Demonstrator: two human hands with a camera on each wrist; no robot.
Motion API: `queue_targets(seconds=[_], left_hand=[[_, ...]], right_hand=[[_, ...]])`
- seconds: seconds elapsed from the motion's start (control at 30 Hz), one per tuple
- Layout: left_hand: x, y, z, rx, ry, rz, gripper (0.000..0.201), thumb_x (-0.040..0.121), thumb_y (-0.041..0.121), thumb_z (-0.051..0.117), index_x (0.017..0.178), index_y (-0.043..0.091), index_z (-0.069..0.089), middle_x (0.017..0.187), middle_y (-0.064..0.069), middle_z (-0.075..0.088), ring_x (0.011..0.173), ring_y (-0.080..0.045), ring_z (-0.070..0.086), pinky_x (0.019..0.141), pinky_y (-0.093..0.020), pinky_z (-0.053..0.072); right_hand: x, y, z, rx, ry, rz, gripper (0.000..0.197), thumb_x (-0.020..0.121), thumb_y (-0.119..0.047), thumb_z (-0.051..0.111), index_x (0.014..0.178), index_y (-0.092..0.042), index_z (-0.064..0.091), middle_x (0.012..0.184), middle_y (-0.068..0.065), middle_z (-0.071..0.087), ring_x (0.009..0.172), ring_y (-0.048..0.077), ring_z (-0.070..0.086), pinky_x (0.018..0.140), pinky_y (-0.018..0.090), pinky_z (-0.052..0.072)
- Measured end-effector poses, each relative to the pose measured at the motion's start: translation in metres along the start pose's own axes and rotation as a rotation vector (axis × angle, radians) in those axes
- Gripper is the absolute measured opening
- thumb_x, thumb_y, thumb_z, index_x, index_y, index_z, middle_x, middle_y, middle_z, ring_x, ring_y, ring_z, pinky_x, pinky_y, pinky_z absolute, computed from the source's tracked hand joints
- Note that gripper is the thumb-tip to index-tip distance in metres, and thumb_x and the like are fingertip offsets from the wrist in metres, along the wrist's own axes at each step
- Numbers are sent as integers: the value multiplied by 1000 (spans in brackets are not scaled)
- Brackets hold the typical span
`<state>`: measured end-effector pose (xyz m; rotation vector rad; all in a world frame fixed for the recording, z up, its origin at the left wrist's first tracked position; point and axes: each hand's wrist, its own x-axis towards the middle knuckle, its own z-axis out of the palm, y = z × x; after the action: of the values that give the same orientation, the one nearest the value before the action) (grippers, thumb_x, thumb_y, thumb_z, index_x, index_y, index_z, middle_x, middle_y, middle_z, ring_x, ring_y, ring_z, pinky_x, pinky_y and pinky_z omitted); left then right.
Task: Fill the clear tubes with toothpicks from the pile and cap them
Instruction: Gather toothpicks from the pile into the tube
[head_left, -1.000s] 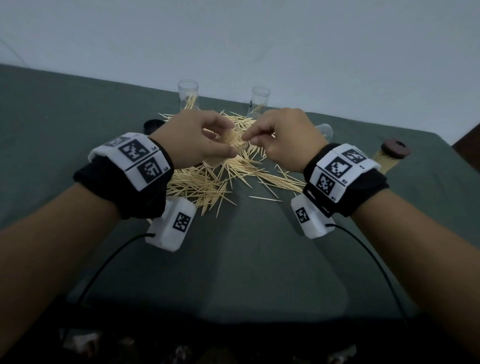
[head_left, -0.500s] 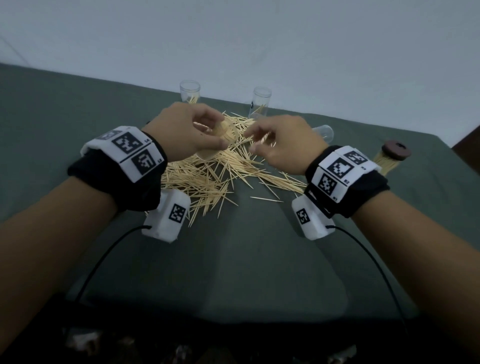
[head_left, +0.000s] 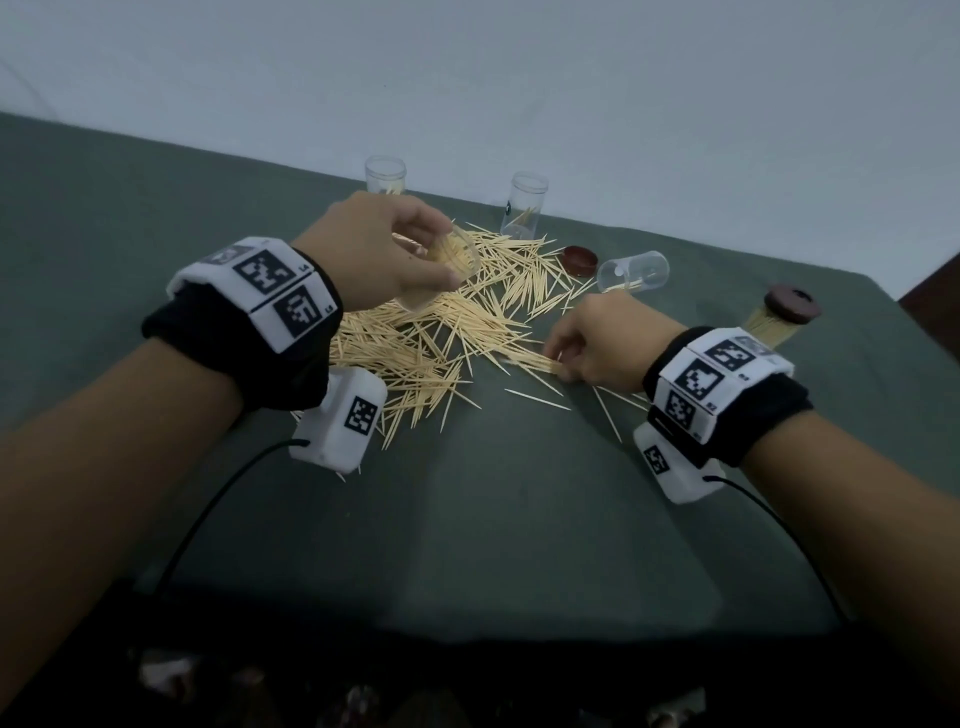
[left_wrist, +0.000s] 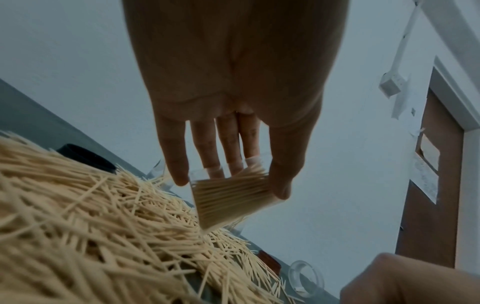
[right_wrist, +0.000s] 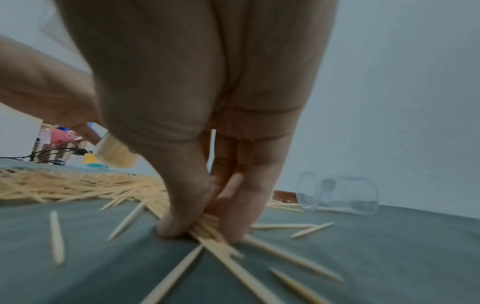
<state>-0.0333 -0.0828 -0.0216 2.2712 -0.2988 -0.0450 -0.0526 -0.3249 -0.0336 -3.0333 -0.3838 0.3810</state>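
Observation:
My left hand (head_left: 410, 260) grips a clear tube (head_left: 445, 270) packed with toothpicks, tilted above the pile (head_left: 415, 348); in the left wrist view the tube (left_wrist: 231, 197) sits between thumb and fingers. My right hand (head_left: 582, 348) is down at the pile's right edge, where thumb and fingers (right_wrist: 179, 216) pinch a small bunch of toothpicks (right_wrist: 207, 230) against the green cloth. Two upright clear tubes (head_left: 385, 175) (head_left: 524, 208) with a few toothpicks stand at the back. Another clear tube (head_left: 634, 270) lies on its side.
A brown cap (head_left: 581, 259) lies beside the fallen tube. A capped, filled tube (head_left: 779, 317) lies at the far right. A dark cap (left_wrist: 85, 158) sits behind the pile. Loose toothpicks (head_left: 537, 399) are scattered near my right hand. A wall runs behind the green-covered table (head_left: 493, 519).
My right hand has left the tube's mouth and dropped right and down to the pile's edge, pinching toothpicks. The left hand has lifted slightly with the tube.

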Motion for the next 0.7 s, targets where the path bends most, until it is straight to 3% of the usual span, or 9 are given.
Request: queue_targets(seconds=[0.07, 0.17, 0.27, 0.43, 0.5, 0.63, 0.7], left_hand=[[-1, 1, -2, 8, -1, -1, 57, 69, 45, 81, 121, 29, 63, 108, 15, 66, 96, -3, 64, 95, -37, 53], [-2, 1, -3, 15, 4, 3, 55, 71, 45, 80, 121, 29, 63, 108, 15, 66, 96, -4, 64, 95, -37, 53], [-2, 1, -4, 16, 5, -2, 54, 71, 44, 80, 120, 30, 63, 106, 16, 65, 96, -4, 64, 93, -37, 54], [-1, -2, -6, -1, 17, -7, 53, 70, 44, 81, 118, 30, 64, 106, 15, 66, 96, -5, 65, 91, -37, 55], [-1, -3, -7, -14, 21, -13, 53, 69, 44, 82, 117, 31, 65, 107, 14, 67, 96, -4, 65, 90, -37, 56], [0, -4, -8, -15, 32, -12, 50, 69, 42, 83, 115, 31, 65, 106, 15, 67, 96, -4, 65, 89, -36, 56], [1, -5, -8, -12, 35, -12, 50, 68, 43, 84, 114, 32, 66, 104, 16, 67, 95, -2, 65, 91, -35, 55]], right_hand=[[2, -10, 1, 19, 1, -36, 21, 83, -13, 73, 101, -23, 76, 87, -6, 73, 87, 10, 65, 83, 23, 50], [8, -23, 1, 29, -14, -60, 21, 82, -11, 73, 98, -24, 76, 81, -10, 72, 77, 2, 61, 82, 21, 49], [18, -36, 2, 67, 28, -52, 18, 80, -14, 77, 95, -22, 76, 81, -9, 70, 86, 7, 64, 88, 22, 49], [39, -40, 2, 74, 175, -4, 23, 73, -28, 82, 89, -23, 66, 89, -9, 57, 97, 14, 58, 77, 24, 42], [45, -39, 0, 60, 192, 3, 35, 71, -36, 83, 97, -25, 63, 99, -7, 57, 102, 16, 56, 80, 27, 43], [50, -41, -2, 8, 100, -52, 64, 77, -44, 77, 135, -30, 53, 136, -1, 53, 126, 21, 48, 102, 32, 38], [51, -43, -3, 18, 67, -59, 64, 80, -46, 74, 137, -31, 52, 138, -2, 53, 126, 20, 49, 102, 30, 37]])
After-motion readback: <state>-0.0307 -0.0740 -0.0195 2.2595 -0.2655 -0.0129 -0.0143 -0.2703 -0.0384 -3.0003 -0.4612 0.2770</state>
